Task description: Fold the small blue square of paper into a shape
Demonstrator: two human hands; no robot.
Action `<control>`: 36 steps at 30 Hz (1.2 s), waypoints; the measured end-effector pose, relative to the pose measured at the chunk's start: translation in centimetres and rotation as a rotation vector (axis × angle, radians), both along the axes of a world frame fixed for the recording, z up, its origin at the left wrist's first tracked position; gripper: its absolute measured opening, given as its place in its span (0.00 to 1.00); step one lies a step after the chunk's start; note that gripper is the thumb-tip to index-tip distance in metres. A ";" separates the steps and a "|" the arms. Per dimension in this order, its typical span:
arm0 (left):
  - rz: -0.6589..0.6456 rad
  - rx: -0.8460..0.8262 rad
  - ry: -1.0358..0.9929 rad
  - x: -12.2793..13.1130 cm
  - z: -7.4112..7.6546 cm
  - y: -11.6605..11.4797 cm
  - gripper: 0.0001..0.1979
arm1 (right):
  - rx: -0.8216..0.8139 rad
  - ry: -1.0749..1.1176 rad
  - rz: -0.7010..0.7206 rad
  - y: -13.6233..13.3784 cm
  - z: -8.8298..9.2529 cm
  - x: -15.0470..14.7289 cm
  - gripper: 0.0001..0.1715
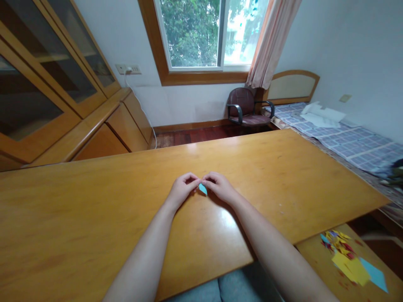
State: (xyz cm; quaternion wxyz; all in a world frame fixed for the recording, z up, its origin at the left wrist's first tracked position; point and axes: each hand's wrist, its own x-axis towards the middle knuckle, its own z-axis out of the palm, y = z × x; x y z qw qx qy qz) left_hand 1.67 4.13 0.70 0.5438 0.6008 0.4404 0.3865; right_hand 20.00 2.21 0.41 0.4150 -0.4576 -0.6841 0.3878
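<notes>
A small piece of light blue paper is pinched between both my hands, just above the wooden desk. My left hand grips its upper left part with thumb and fingertips. My right hand meets it from the other side, with the thumb and fingers closed at the paper's top. The fingertips of the two hands nearly touch. The paper shows a pointed lower end; the rest is hidden behind my fingers.
On a lower surface at the right lie a pile of folded coloured paper pieces, yellow sheets and a blue sheet. Beyond the desk stand a maroon armchair, a bed and a glass-fronted cabinet.
</notes>
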 end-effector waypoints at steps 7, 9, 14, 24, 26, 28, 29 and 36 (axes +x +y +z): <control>0.089 -0.010 -0.084 -0.1 -0.4 0.3 0.14 | -0.142 0.033 0.017 -0.2 0.4 -0.6 0.17; 0.084 -0.021 -0.099 -0.1 -0.3 0.3 0.14 | -0.157 -0.010 0.000 -0.2 0.5 -0.7 0.17; 0.073 -0.021 -0.103 0.1 0.0 0.2 0.15 | -0.224 0.040 -0.003 -0.2 0.3 -0.5 0.18; 0.064 0.057 -0.034 -0.1 -0.1 0.4 0.13 | -0.261 0.088 0.026 -0.2 0.2 -0.4 0.18; 0.088 0.013 -0.072 -0.2 -0.3 0.3 0.14 | -0.254 0.098 0.037 -0.1 0.1 -0.4 0.18; 0.102 -0.019 -0.093 -0.2 -0.5 0.2 0.15 | -0.251 0.114 0.045 0.0 -0.1 -0.3 0.17; 0.103 -0.027 -0.094 -0.2 -0.5 0.2 0.15 | -0.253 0.124 0.045 0.0 -0.2 -0.3 0.17; 0.121 -0.004 -0.060 0.0 0.0 0.2 0.17 | -0.297 0.152 0.037 0.1 0.0 -0.4 0.16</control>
